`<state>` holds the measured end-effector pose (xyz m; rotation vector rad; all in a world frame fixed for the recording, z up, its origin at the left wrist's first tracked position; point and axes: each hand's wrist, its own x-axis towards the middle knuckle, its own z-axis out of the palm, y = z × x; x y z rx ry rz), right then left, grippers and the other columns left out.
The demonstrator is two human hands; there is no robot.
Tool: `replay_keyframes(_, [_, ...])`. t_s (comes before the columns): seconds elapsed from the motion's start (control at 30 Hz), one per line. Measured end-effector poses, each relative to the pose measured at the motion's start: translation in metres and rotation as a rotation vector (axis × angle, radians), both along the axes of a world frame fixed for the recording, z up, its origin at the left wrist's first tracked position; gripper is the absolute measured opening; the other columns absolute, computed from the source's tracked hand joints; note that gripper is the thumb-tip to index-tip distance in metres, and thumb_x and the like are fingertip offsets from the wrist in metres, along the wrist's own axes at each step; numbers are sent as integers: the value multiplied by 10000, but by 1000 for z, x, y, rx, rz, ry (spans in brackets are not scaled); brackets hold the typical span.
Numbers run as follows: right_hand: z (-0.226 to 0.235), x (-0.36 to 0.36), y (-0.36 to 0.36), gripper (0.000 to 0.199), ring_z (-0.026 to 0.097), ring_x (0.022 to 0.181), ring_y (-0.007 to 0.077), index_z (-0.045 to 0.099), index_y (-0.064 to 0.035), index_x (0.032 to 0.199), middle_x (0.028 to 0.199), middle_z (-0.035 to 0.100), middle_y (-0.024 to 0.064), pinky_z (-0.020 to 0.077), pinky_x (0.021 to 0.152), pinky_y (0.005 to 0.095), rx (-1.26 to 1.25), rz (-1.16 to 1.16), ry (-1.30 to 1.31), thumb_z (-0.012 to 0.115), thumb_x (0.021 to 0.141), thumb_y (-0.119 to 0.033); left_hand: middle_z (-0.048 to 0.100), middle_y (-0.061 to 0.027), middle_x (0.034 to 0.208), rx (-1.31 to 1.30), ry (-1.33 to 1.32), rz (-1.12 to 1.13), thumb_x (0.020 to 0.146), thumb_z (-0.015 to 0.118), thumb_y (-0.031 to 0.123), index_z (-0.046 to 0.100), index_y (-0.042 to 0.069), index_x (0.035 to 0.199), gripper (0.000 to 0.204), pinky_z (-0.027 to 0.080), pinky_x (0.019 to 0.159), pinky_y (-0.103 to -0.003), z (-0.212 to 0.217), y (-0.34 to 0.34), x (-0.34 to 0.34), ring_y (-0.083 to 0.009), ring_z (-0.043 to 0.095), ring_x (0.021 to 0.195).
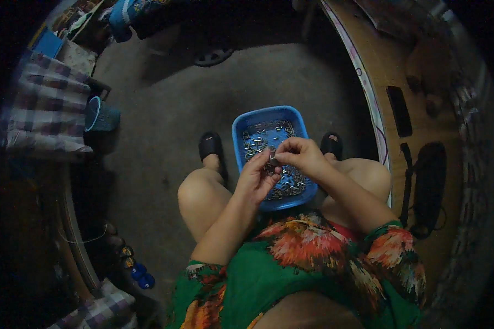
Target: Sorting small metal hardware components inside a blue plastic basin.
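Observation:
A blue plastic basin [239, 137] sits between my legs, with many small shiny metal pieces [285, 189] scattered over its bottom. Both my hands meet above it. My left hand [253, 178] is curled with the palm turned up, gripping a small silvery metal piece [273, 156] near the fingertips. Thumb and forefinger of my right hand [304, 158] pinch at the same piece from the right side. Its exact kind is too small to tell, and my fingers partly cover it.
To the right runs a wooden surface [392, 71] bearing a dark remote-like object [399, 111] and a black oval item [429, 183]. At left stand a blue-green bin [102, 116] and a checked cloth [49, 112]. Blue round objects [141, 276] lie on the grey floor [148, 137].

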<state>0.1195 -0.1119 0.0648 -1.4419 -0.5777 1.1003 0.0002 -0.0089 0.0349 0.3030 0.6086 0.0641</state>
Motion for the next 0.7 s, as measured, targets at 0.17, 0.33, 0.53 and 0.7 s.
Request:
replay_keyframes(0.17, [-7,0,-3,120,559,722,108,584,-3,803,754,594,39,452,652,249,25,-37,-55,617,728,-89,559,-55,742,-5,-86,-3,833,521,218,522,54,876,169,456,498,-211,4,-1,2,-136,533,580])
replay_keyframes(0.33, [5,-9,-5,123,559,704,107,578,-2,809,739,583,30,451,640,249,-14,-37,-302,614,730,-90,564,-54,756,55,-54,-22,833,521,216,528,57,884,168,441,508,-217,7,-3,2,-134,528,605])
replay_keyframes(0.53, [3,-11,-1,115,569,668,105,551,0,824,739,579,55,456,612,237,87,-101,-26,590,752,-81,569,-61,768,-78,-139,23,829,526,220,528,52,904,185,449,535,-228,2,0,-3,-139,537,642])
replay_keyframes(0.7, [1,-9,-1,124,567,654,100,546,-12,848,747,581,49,456,593,228,17,-35,-227,570,772,-107,569,-73,791,77,-117,36,842,503,236,539,49,909,202,454,539,-233,0,0,-7,-153,547,657])
